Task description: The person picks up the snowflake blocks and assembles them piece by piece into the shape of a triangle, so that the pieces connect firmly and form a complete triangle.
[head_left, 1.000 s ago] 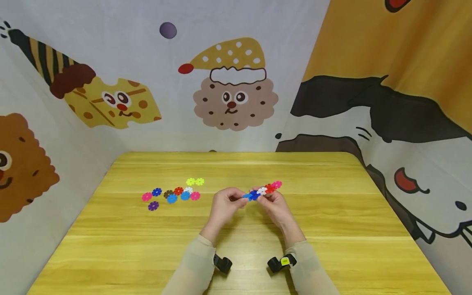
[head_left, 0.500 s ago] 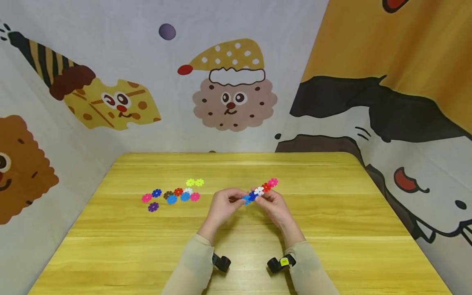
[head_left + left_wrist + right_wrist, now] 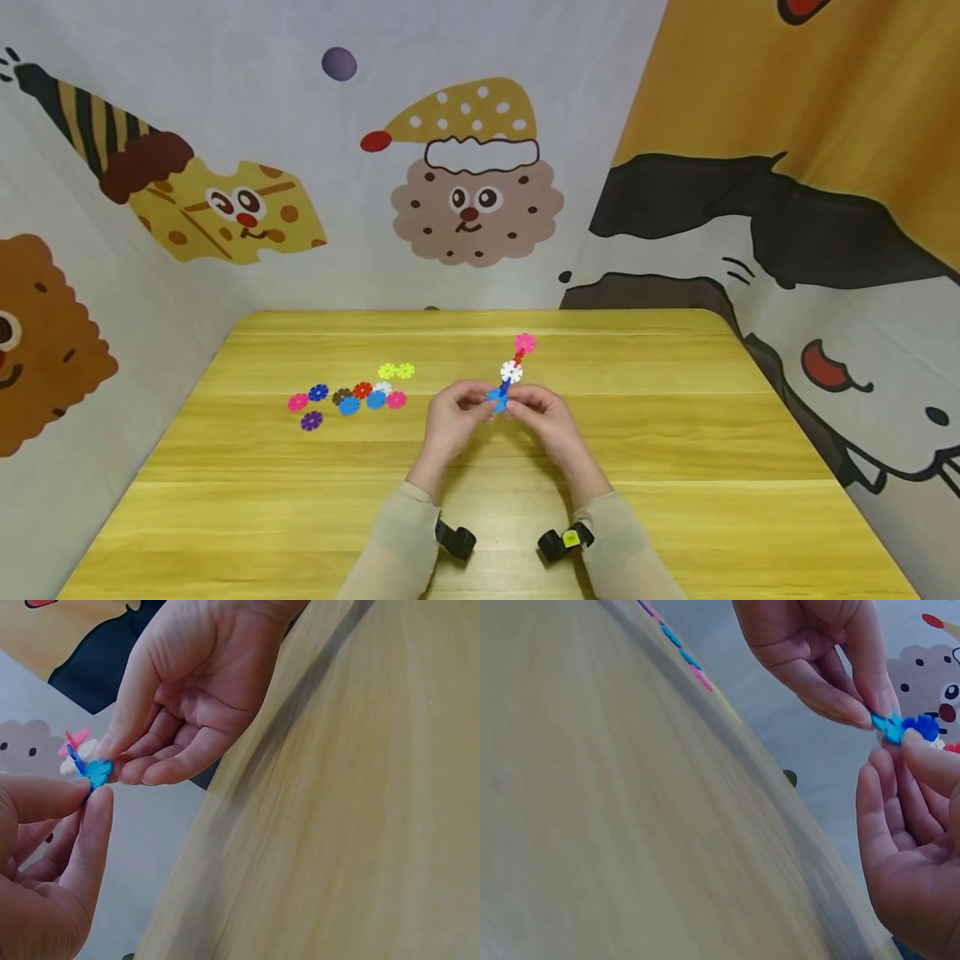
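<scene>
A chain of snowflake building discs is held above the table between both hands. From its far end in the head view come a pink disc (image 3: 525, 343), a red disc (image 3: 519, 358), a white disc (image 3: 512, 372) and a dark blue disc (image 3: 506, 387). The near end is light blue (image 3: 98, 772). My left hand (image 3: 452, 419) pinches that light blue end between thumb and fingers. From the other side, my right hand (image 3: 553, 421) grips it with thumb and fingertips, as the right wrist view also shows. The dark blue disc stands at an angle to the light blue part.
Several loose discs lie left of the hands, among them a purple disc (image 3: 312, 421), a brown disc (image 3: 342, 396) and a red disc (image 3: 363, 390). Behind them sits a yellow-green pair of discs (image 3: 396, 371). Beyond the wooden table (image 3: 675, 442) hangs a printed cloth (image 3: 480, 287).
The chain has swung from pointing right to pointing away from me, its pink end now farther back. My right hand's fingers have moved from the dark blue disc to the light blue end.
</scene>
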Tool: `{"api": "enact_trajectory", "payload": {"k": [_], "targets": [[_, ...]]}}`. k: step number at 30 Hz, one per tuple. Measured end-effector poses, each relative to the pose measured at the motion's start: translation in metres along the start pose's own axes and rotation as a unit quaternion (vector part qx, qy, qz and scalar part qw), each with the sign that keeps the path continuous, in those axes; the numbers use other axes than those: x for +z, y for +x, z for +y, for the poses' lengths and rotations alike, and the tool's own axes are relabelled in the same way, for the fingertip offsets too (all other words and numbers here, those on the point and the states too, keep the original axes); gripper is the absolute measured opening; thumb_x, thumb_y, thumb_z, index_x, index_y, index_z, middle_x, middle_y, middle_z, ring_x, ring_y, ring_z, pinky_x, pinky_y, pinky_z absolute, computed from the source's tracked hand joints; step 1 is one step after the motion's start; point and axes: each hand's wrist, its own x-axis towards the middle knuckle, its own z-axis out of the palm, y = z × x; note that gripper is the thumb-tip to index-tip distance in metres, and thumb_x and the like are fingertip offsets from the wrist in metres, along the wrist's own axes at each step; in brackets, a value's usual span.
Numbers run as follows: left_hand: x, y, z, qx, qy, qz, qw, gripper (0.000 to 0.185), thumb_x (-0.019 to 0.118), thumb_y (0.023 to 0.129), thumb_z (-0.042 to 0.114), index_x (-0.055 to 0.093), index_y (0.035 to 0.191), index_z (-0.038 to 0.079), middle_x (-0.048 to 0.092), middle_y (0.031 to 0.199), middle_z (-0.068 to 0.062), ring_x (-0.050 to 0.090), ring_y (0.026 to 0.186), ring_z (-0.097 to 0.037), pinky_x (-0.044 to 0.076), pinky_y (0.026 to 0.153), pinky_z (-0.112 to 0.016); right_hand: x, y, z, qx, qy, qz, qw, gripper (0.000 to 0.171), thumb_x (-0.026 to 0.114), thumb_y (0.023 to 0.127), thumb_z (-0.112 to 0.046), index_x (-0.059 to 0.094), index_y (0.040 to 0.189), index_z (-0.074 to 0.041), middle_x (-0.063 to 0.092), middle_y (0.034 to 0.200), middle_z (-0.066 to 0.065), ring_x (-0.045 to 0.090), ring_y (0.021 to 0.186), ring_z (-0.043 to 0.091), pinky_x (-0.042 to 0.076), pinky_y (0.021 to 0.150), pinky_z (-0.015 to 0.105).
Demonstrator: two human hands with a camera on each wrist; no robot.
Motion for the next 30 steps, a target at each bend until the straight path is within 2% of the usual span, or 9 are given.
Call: {"api": "enact_trajectory", "payload": {"k": [7, 11, 13, 16, 19, 21, 30], "targets": [[0.0, -0.002, -0.003, -0.02, -0.016, -0.011, 0.9996, 0.02, 0.074, 0.082, -0.009, 0.07, 0.102, -0.008, 0.068, 0.087, -0.016, 0.067, 0.073, -0.02, 0.06, 0.072, -0.035, 0.005, 0.0, -0.001, 0.014, -0.008, 0.028, 0.999, 0.027, 0.066, 0.092, 0.004, 0.057, 0.11, 0.022, 0.069, 0.089, 0.001, 0.065, 0.081, 0.013, 0.057, 0.077, 0.028], [-0.002, -0.002, -0.006, -0.024, -0.017, -0.018, 0.9994, 0.023, 0.074, 0.083, -0.008, 0.068, 0.105, -0.009, 0.068, 0.089, -0.02, 0.069, 0.076, -0.027, 0.06, 0.074, -0.037, 0.007, 0.0, -0.003, 0.03, -0.013, 0.035, 0.999, 0.027, 0.066, 0.092, 0.003, 0.057, 0.11, 0.022, 0.068, 0.088, 0.002, 0.065, 0.08, 0.014, 0.057, 0.076, 0.028], [-0.004, -0.002, -0.006, -0.017, -0.002, -0.02, 0.9996, 0.024, 0.075, 0.083, -0.006, 0.068, 0.106, -0.009, 0.069, 0.09, -0.021, 0.069, 0.078, -0.03, 0.06, 0.074, -0.037, 0.008, 0.0, -0.004, 0.036, -0.011, 0.039, 0.999, 0.025, 0.066, 0.092, 0.004, 0.058, 0.108, 0.021, 0.067, 0.087, 0.002, 0.065, 0.079, 0.014, 0.057, 0.076, 0.027], [-0.013, -0.001, -0.006, -0.004, 0.048, -0.019, 0.9986, 0.024, 0.076, 0.084, -0.001, 0.07, 0.107, -0.005, 0.071, 0.092, -0.017, 0.068, 0.082, -0.028, 0.058, 0.074, -0.034, 0.009, 0.0, -0.004, 0.041, -0.01, 0.05, 0.998, 0.022, 0.065, 0.091, 0.007, 0.058, 0.106, 0.021, 0.067, 0.085, 0.003, 0.064, 0.077, 0.013, 0.057, 0.074, 0.026], [-0.029, 0.0, -0.007, -0.004, 0.106, -0.013, 0.9942, 0.024, 0.077, 0.085, 0.004, 0.071, 0.108, -0.001, 0.072, 0.093, -0.01, 0.066, 0.084, -0.022, 0.055, 0.073, -0.03, 0.009, 0.001, -0.005, 0.043, -0.008, 0.063, 0.997, 0.02, 0.064, 0.09, 0.01, 0.058, 0.105, 0.022, 0.065, 0.083, 0.004, 0.064, 0.073, 0.013, 0.057, 0.071, 0.025], [-0.043, 0.0, -0.008, -0.008, 0.128, -0.008, 0.9917, 0.024, 0.076, 0.086, 0.003, 0.071, 0.109, -0.001, 0.072, 0.093, -0.009, 0.066, 0.085, -0.021, 0.054, 0.075, -0.03, 0.009, 0.001, -0.005, 0.045, -0.004, 0.068, 0.997, 0.02, 0.064, 0.09, 0.011, 0.058, 0.105, 0.022, 0.065, 0.082, 0.004, 0.063, 0.072, 0.012, 0.057, 0.07, 0.024], [-0.113, 0.001, -0.014, 0.005, 0.191, 0.041, 0.9807, 0.031, 0.074, 0.088, 0.0, 0.068, 0.117, -0.004, 0.072, 0.101, -0.016, 0.067, 0.093, -0.028, 0.054, 0.079, -0.027, 0.006, 0.002, -0.002, 0.048, -0.009, 0.06, 0.997, 0.018, 0.065, 0.091, 0.009, 0.06, 0.104, 0.019, 0.065, 0.083, 0.004, 0.063, 0.073, 0.012, 0.057, 0.07, 0.024]]}}
